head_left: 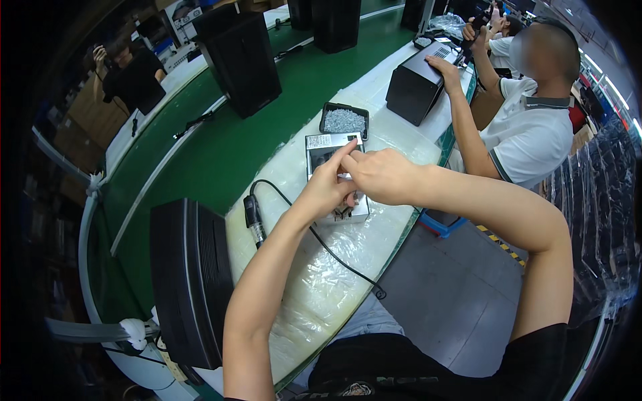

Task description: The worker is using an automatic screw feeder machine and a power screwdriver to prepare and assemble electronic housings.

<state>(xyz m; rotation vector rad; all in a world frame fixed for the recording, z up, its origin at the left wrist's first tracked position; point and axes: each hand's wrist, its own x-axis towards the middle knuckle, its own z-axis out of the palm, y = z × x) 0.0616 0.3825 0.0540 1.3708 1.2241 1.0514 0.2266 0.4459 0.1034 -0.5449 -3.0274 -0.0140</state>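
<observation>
An open silver metal case (322, 141) lies in front of me on the padded bench, its inside dark and partly covered by my hands. My left hand (325, 187) rests over the case with its index finger stretched toward the far end. Against it, my right hand (380, 175) is closed, fingers curled and pressed together. Whatever sits between those fingers is hidden. Some wires and small parts show in the near end of the case. Just beyond it stands a black tray (345, 121) full of small silvery pieces, likely screws.
A black power screwdriver (253, 217) with a cable lies left of the case. A large black box (190, 281) stands at near left. Plastic film covers the bench (307, 287). A co-worker (528, 127) at right touches another black box (416, 87). Black units stand on the green conveyor (167, 160).
</observation>
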